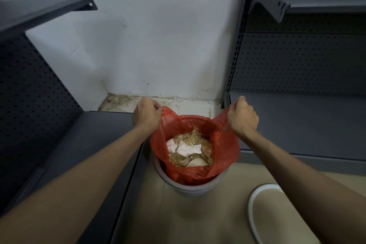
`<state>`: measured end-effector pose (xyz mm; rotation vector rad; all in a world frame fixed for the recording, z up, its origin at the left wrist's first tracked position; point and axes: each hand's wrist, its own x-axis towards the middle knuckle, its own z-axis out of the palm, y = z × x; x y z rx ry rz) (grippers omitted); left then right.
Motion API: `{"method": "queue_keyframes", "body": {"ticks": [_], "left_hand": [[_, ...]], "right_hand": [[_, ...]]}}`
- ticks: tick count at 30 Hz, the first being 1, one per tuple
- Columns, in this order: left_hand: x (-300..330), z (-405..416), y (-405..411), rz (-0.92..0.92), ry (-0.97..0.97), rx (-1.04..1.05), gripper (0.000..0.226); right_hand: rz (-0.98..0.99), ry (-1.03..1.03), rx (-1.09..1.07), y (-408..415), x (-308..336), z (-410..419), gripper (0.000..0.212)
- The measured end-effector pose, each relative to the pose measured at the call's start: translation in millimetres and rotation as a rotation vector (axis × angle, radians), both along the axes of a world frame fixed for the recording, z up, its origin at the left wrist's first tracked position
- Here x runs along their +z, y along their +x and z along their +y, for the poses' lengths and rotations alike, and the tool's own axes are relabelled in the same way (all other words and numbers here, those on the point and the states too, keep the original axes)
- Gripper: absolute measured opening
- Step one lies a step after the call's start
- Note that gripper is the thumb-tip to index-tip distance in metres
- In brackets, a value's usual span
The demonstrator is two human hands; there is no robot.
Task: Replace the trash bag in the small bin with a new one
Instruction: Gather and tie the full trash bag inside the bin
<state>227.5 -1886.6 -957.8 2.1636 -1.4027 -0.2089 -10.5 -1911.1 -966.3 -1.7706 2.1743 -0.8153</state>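
A small grey bin (190,186) stands on the beige floor between two dark shelf units. A red trash bag (225,150) sits inside it, its top pulled up above the bin's rim. The bag holds crumpled clear plastic and white paper scraps (186,147). My left hand (146,115) is closed on the bag's left handle. My right hand (242,117) is closed on the right handle. Both handles are stretched up and outward.
A white ring (252,204), possibly the bin's rim holder, lies on the floor at the lower right. Dark metal shelves with perforated backs flank the bin: one unit on the left (95,144), another on the right (307,121). A stained white wall (158,45) is behind.
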Motion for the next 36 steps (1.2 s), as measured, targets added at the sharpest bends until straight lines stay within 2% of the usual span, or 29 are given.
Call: {"method": "queue_keyframes", "body": {"ticks": [4, 8, 11, 14, 16, 19, 22, 24, 28, 31, 36], "left_hand": [[-3.6, 6.4, -3.8, 0.051, -0.059, -0.062, 0.016], [-9.5, 26.0, -3.7, 0.149, -0.041, -0.104, 0.029], [-8.4, 40.4, 4.0, 0.219, 0.044, -0.134, 0.032], [-3.4, 52.5, 14.5, 0.080, 0.138, -0.261, 0.061], [-2.1, 54.9, 19.6, -0.054, 0.087, -0.308, 0.050], [6.2, 51.2, 19.6, -0.106, -0.030, -0.266, 0.008], [19.4, 45.5, 13.5, -0.056, -0.046, -0.180, 0.013], [26.5, 43.2, 7.8, 0.032, -0.042, -0.204, 0.014], [34.2, 42.1, -9.7, 0.311, -0.096, -0.321, 0.014], [30.6, 41.5, -24.0, 0.355, -0.124, -0.363, 0.013], [27.0, 41.0, -41.0, 0.362, -0.165, -0.334, 0.016]], "right_hand": [[-0.079, -0.112, 0.035, 1.0, 11.4, 3.8, 0.015], [-0.193, -0.176, 0.108, -3.2, 27.7, 18.2, 0.016], [-0.312, -0.103, 0.138, -12.1, 29.2, 30.1, 0.024], [-0.330, 0.044, 0.123, -18.0, 31.1, 44.6, 0.046], [-0.308, 0.139, 0.121, -19.1, 35.2, 52.8, 0.056], [-0.374, 0.186, 0.216, -16.3, 44.0, 64.3, 0.047], [-0.327, 0.012, 0.304, -10.2, 52.1, 65.2, 0.034], [-0.363, -0.059, 0.348, -5.1, 56.2, 59.8, 0.030], [-0.559, -0.045, 0.477, 13.7, 60.7, 45.3, 0.020], [-0.684, 0.014, 0.557, 32.3, 57.3, 37.6, 0.004], [-0.599, 0.123, 0.612, 54.8, 41.3, 32.1, 0.021]]}}
